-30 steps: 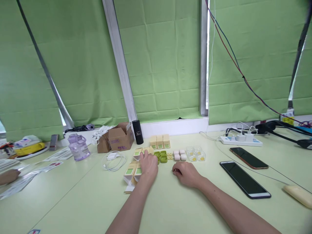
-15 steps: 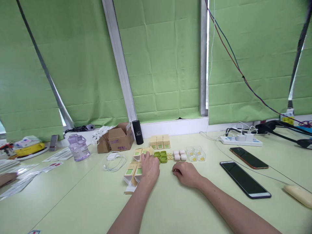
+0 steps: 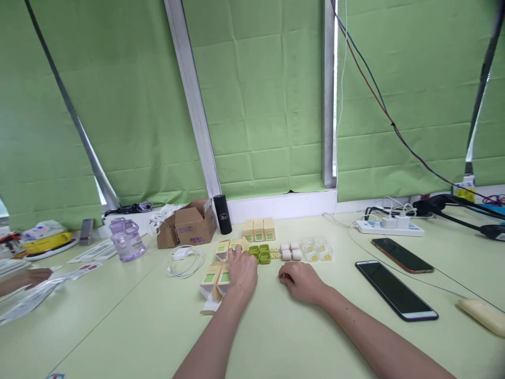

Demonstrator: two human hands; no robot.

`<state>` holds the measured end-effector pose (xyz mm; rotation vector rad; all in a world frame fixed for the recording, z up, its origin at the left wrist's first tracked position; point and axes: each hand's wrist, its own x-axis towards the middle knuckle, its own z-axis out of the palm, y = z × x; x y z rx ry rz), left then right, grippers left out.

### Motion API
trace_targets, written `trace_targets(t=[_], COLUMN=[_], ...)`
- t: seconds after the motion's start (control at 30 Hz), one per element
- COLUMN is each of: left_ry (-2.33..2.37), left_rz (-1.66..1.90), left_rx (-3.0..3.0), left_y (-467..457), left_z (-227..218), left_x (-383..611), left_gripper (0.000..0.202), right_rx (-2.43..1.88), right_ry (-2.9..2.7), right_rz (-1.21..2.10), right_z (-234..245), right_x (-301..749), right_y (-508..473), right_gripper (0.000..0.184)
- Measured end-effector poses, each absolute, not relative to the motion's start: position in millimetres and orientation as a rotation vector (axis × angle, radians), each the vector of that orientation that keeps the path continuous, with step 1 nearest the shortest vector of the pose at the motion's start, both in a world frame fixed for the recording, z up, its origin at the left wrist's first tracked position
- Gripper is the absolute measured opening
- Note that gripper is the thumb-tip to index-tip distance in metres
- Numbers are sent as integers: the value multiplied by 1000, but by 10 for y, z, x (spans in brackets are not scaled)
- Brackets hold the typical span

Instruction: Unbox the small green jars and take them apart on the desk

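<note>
My left hand (image 3: 242,271) reaches over a group of small cream boxes with green labels. Its bent fingers close on one small box (image 3: 238,243), and the hand hides part of it. Nearer to me, an open small box (image 3: 210,275) shows white flaps. Just right of those fingers sit several green square cups (image 3: 264,253). My right hand (image 3: 300,281) rests on the table with its fingers curled in, and nothing shows in them. Beyond it lie several pale pink pieces (image 3: 291,251), small yellow pieces (image 3: 274,253) and clear cups with yellow centres (image 3: 317,250).
Three more cream boxes (image 3: 258,230) stand at the back. Leftward are a white charger cable (image 3: 185,260), a cardboard carton (image 3: 193,226), a black cylinder (image 3: 223,214) and a purple jug (image 3: 128,241). Two phones (image 3: 396,290) and a power strip (image 3: 389,227) lie rightward. Another person's hand (image 3: 35,276) is far left.
The other person's hand at the far left has moved further into view, over the plastic sheets. My two hands and the small pieces are practically still.
</note>
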<state>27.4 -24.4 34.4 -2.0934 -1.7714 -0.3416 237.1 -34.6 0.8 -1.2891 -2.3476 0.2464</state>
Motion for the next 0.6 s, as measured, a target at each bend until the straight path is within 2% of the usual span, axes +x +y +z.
trace_targets(t=[0.2,0.4,0.6], left_ry=[-1809,-1860,-1809], left_rz=[-374,-644,-395], left_rx=[-2118,-2214,-2130], left_y=[-270,-270,-235], left_z=[380,377,338], left_x=[289,283,269], left_gripper=[32,24,25], right_rx=[-1283,-1282,-1262], right_ry=[-2343,-2338,-2328], right_rz=[257,262,251], right_z=[20,-4,-20], right_x=[2378,2383,2383], right_y=[-357,-339,-336], right_gripper=[23,21,21])
